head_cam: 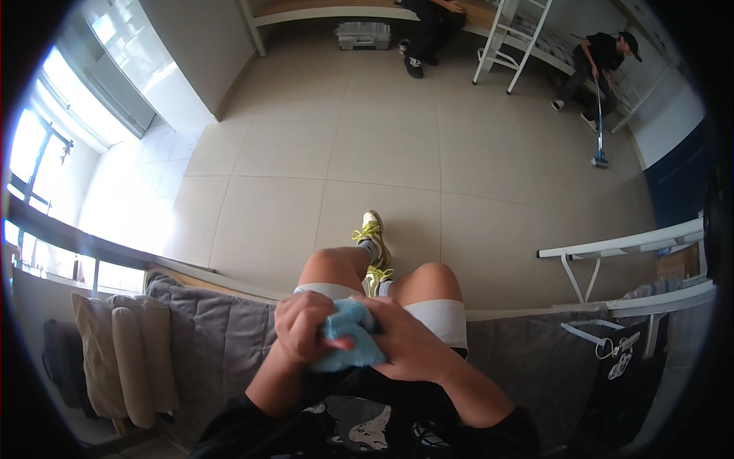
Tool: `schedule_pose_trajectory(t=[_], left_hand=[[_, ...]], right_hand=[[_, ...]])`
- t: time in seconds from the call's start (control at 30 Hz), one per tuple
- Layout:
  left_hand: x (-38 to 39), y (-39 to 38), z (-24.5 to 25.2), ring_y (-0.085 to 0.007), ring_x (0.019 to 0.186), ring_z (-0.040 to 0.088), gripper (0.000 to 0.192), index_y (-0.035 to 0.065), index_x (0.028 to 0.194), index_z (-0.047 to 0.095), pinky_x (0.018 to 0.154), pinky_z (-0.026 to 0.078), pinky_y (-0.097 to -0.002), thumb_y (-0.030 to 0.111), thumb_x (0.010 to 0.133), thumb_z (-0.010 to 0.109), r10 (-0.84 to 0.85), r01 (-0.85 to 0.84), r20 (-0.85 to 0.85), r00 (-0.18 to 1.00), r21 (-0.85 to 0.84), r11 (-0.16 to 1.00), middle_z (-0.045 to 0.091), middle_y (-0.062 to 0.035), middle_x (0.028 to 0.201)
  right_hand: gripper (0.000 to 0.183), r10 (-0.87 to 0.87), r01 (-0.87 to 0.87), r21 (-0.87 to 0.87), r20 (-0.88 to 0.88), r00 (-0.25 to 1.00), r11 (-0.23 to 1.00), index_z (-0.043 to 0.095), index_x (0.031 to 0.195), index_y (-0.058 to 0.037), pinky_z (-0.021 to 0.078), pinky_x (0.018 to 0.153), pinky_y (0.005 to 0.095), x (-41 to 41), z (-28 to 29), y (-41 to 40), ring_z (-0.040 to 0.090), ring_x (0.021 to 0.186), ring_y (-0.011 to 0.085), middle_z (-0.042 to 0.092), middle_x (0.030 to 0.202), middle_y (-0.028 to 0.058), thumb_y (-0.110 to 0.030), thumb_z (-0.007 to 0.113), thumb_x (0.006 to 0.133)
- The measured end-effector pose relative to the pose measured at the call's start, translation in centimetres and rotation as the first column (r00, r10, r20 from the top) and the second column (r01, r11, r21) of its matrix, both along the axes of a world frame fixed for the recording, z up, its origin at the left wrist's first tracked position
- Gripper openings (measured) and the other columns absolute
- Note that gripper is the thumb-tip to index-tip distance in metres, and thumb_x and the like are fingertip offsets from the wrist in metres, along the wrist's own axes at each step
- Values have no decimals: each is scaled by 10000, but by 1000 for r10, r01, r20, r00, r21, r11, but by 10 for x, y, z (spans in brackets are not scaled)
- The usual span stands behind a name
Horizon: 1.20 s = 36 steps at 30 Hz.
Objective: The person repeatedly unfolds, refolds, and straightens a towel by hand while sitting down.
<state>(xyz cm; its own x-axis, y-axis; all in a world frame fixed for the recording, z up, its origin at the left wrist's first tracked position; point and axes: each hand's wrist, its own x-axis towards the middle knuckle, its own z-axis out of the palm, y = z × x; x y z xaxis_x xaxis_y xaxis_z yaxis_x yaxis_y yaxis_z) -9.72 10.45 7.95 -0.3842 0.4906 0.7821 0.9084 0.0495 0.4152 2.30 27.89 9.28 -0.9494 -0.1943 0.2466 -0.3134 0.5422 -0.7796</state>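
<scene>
A light blue cloth (pixel 352 350) is bunched between both hands, above the person's lap. My left hand (pixel 301 327) grips it from the left side, its fingers curled into the fabric. From the right, my right hand (pixel 401 341) is closed on the same cloth; part of its fingers is hidden behind the folds. Something dark shows between the cloth and the right hand, too small to identify. The hands are close together over white shorts (pixel 438 321).
A grey quilted bed cover (pixel 229 327) lies beneath the person, with beige cushions (pixel 126 356) at left. White ladders (pixel 516 34) stand at upper right and right. Two other people sit across the tiled floor (pixel 384 137); one holds a stick vacuum cleaner (pixel 599 132). A plastic case (pixel 362 37) sits under the far bed.
</scene>
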Motion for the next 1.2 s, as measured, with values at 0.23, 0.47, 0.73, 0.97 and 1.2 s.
schedule_pose_trajectory(t=[0.23, 0.47, 0.73, 0.97, 1.2], left_hand=[[1, -6, -13, -205, 523, 593, 528, 41, 804, 515, 469, 471, -300, 518, 772, 739, -8, 7, -58, 998, -12, 1000, 582, -56, 655], [18, 7, -36, -236, 566, 588, 532, 45, 807, 499, 500, 461, -318, 514, 777, 747, 235, -237, 128, 963, 4, 971, 584, -93, 685], [47, 33, -38, -244, 745, 595, 552, 68, 902, 531, 635, 477, -341, 561, 721, 701, -243, 273, 124, 962, -405, 873, 578, -56, 877], [59, 46, -39, -356, 902, 593, 550, 16, 1051, 538, 789, 511, -417, 354, 713, 809, -176, 372, 484, 857, -345, 862, 566, -141, 1032], [69, 87, -48, -387, 935, 614, 349, -7, 1077, 561, 791, 516, -407, 124, 777, 682, -103, 522, 722, 684, -386, 761, 609, -213, 990]], right_hand=[[408, -393, 339, 428, 42, 919, 838, 692, 1026, -90, 436, 942, 500, 10, -22, 20, 466, 1244, 358, 482, 1320, 162, -271, 819, 683], [546, -460, 744, -491, 586, 667, 453, 423, 1352, -128, 503, 886, 422, 15, -63, 3, 518, 1170, 263, 410, 1378, 125, -294, 663, 889], [532, 333, 668, -736, 606, 722, -110, 431, 1336, -64, 495, 887, 317, 23, -77, -7, 577, 1049, 172, 556, 1201, 67, -418, 552, 957], [528, 195, 644, -729, 614, 765, -232, 459, 1343, -21, 461, 989, 372, 39, -77, 2, 565, 1161, 219, 575, 1264, 115, -422, 464, 1000], [486, -42, 741, -663, 748, 663, -110, 522, 1278, -12, 477, 925, 343, 78, -92, 34, 590, 1081, 184, 601, 1195, 87, -360, 615, 951]])
